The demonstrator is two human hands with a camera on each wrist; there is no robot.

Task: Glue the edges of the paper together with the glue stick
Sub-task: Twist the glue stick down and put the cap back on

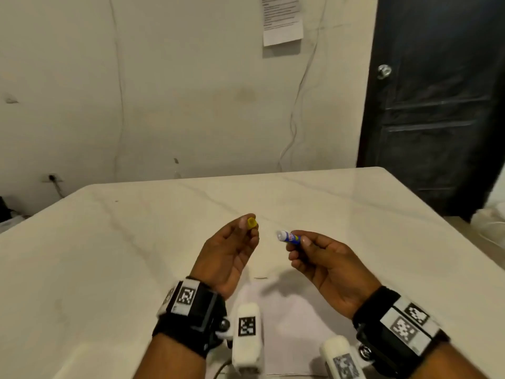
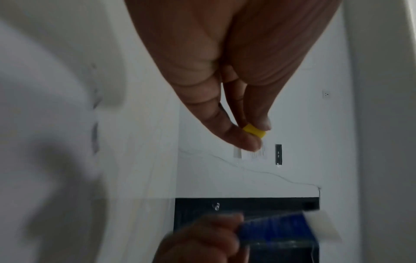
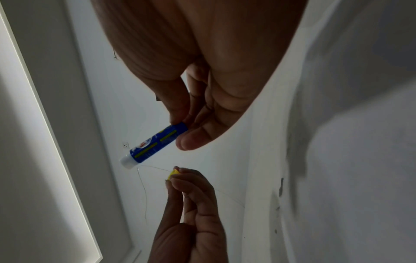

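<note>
Left hand (image 1: pixel 229 251) raised above the table (image 1: pixel 109 242), thumb and forefinger closed in a pinch on the small yellow cap (image 1: pixel 252 223), remaining fingers loosely bent. Right hand (image 1: pixel 325 262) just beside it, fingers curled around the lower end of the blue glue stick (image 1: pixel 288 236), white uncapped tip pointing toward the cap, the two apart. White paper (image 1: pixel 289 332) flat on the table under both wrists, near the front edge.
</note>
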